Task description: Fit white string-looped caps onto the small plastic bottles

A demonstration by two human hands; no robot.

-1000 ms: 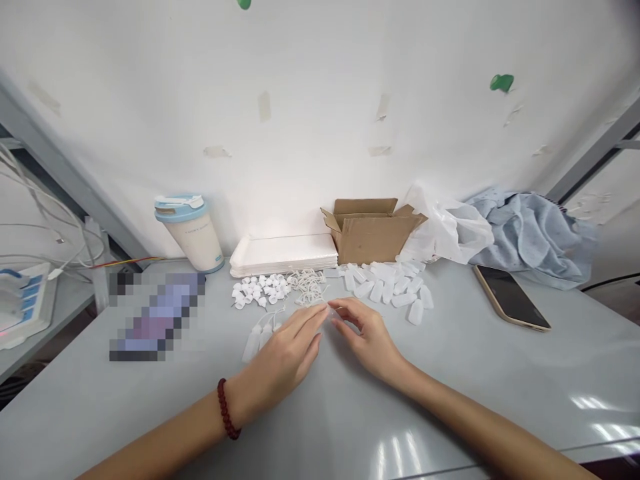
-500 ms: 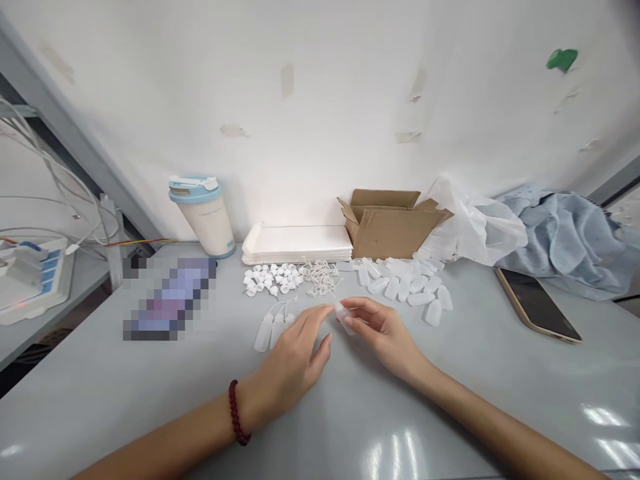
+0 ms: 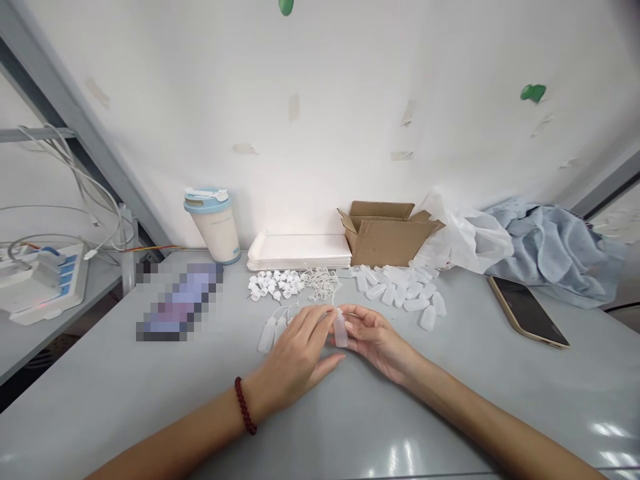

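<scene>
A small translucent bottle (image 3: 341,331) with a loop of string at its top stands upright between my hands. My right hand (image 3: 373,337) grips it from the right with thumb and fingers. My left hand (image 3: 300,347) touches its top with the fingertips, thumb held apart below. Beside my left hand lie finished-looking bottles with strings (image 3: 268,335), partly hidden by it. Beyond my hands are white caps (image 3: 273,284), a heap of looped strings (image 3: 320,284) and loose translucent bottles (image 3: 400,290).
Behind the piles stand a stack of white packets (image 3: 300,251) and an open cardboard box (image 3: 387,241). A cup (image 3: 217,230) and a pixelated object (image 3: 183,300) are left; a plastic bag (image 3: 465,233), a blue cloth (image 3: 555,247) and a phone (image 3: 530,312) are right.
The bottle has turned from tilted to upright in my right hand. My left hand has come slightly closer to it. The camera view has shifted a little.
</scene>
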